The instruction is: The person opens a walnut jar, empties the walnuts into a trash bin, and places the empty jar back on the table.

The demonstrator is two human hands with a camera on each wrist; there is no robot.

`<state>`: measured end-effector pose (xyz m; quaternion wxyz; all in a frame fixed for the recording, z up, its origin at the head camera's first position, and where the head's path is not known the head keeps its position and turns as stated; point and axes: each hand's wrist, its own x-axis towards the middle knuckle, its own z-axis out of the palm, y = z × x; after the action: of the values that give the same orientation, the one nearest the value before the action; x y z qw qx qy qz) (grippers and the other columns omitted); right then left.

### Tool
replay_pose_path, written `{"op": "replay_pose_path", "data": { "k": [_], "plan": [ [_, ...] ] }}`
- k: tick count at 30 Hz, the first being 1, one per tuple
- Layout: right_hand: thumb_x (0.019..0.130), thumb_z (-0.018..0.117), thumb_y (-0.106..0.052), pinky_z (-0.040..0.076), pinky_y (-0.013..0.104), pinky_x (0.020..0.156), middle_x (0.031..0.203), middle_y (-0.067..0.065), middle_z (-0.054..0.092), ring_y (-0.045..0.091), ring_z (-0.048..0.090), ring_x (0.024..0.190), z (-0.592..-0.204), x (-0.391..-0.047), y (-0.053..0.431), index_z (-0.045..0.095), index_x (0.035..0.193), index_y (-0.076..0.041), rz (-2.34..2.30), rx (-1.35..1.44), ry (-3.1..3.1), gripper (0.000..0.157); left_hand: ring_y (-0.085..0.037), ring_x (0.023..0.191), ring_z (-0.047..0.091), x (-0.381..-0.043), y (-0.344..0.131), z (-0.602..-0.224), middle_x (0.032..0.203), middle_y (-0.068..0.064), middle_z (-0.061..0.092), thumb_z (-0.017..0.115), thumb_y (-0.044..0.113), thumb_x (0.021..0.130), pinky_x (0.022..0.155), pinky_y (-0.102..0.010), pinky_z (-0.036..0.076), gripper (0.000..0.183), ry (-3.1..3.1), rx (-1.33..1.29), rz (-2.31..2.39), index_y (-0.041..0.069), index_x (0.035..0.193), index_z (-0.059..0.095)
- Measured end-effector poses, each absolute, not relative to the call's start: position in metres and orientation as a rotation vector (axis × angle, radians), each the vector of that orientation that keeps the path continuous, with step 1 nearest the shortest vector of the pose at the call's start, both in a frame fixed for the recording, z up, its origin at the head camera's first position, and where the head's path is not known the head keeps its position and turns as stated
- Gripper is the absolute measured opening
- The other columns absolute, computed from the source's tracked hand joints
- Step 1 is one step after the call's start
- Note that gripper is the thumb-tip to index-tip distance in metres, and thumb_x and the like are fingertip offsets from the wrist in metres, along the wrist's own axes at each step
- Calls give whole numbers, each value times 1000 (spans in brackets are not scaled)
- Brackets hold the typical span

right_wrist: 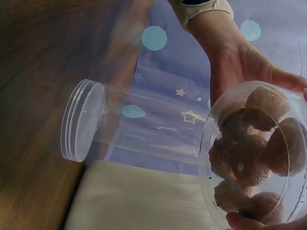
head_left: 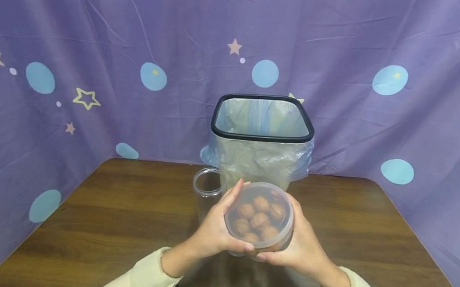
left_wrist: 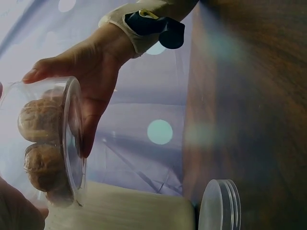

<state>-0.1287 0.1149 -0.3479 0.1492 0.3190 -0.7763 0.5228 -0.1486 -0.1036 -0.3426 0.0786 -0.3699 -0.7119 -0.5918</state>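
A round clear plastic tub (head_left: 283, 246) with a translucent lid (head_left: 261, 192) holds several walnuts (head_left: 259, 222). My left hand (head_left: 219, 231) grips its left side, thumb along the near edge of the lid. My right hand (head_left: 306, 243) holds the other side, its thumb (head_left: 273, 257) low at the front. The tub is raised above the table and tilted so its lid faces me. In the right wrist view, walnuts (right_wrist: 247, 158) press together behind the clear wall. Behind the left hand stands a tall clear jar (head_left: 208, 183), open at the top, with a whitish disc (right_wrist: 88, 122) at its foot.
Behind the hands is a beige bin (head_left: 252, 161) with a black rim (head_left: 262, 138), lined with a thin bluish bag (head_left: 300, 157). All stand on a brown wooden table (head_left: 142, 208). A purple patterned curtain (head_left: 196, 43) hangs around the back and sides.
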Motion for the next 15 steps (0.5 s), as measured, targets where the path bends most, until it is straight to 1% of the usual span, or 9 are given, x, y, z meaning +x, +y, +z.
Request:
{"op": "replay_pose_path", "data": {
  "k": [3, 11, 15],
  "plan": [
    [50, 94, -25, 39, 22, 100, 140, 10, 42, 21, 48, 121, -350, -129, 114, 24, 147, -14, 1501, 912, -2214, 120, -29, 136, 32, -147, -104, -342, 149, -12, 35, 87, 5, 49, 112, -26, 23, 123, -2144, -1082, -1750, 4, 150, 17],
    [49, 94, -30, 40, 22, 99, 137, 9, 46, 21, 50, 118, -351, -126, 111, 23, 147, -15, 1418, 848, -2205, 122, -25, 136, 32, -144, -101, -343, 150, -6, 33, 88, 11, 49, 113, -27, 22, 125, -2163, -1033, -1724, 4, 150, 15],
    [48, 94, -32, 38, 19, 99, 136, 8, 48, 19, 51, 117, -350, -122, 110, 24, 147, -15, 1370, 814, -2212, 122, -26, 137, 31, -141, -98, -344, 150, -9, 32, 87, 8, 50, 113, -25, 22, 125, -2119, -1021, -1810, 1, 150, 13]
  ]
}}
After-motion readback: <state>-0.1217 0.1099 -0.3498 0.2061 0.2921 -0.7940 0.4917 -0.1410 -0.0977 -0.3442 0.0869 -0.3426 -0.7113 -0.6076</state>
